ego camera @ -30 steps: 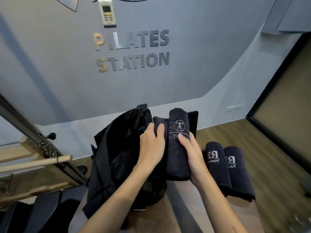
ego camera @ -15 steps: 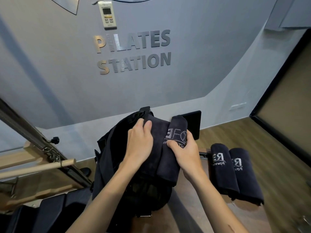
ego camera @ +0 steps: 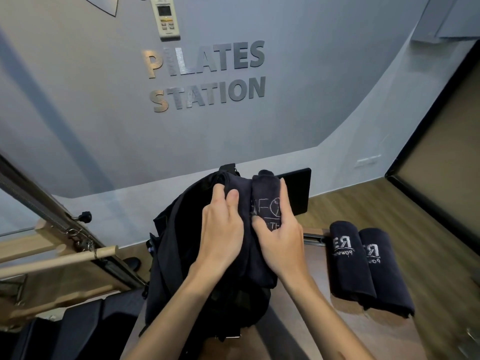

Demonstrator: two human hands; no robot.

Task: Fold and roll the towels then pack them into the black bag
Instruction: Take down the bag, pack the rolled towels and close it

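Note:
The black bag (ego camera: 181, 255) stands on a wooden surface in the middle of the view. Two rolled dark navy towels lie side by side over its opening: a plain one (ego camera: 242, 193) and a roll with a white logo (ego camera: 267, 203). My left hand (ego camera: 220, 229) rests on the plain roll with its fingers curled over it. My right hand (ego camera: 280, 237) grips the logo roll from the right side. Two more rolled navy towels (ego camera: 348, 261) (ego camera: 384, 271) lie on the wooden surface to the right.
A black tablet-like panel (ego camera: 298, 193) leans against the wall behind the bag. A pilates frame with a wooden bar (ego camera: 59, 261) stands at the left. The wooden surface (ego camera: 376, 333) ends near the rolled towels, with wood floor beyond.
Both hands have carried the two towel rolls left and down, from beside the bag to over its opening. The rolls now sit lower against the bag.

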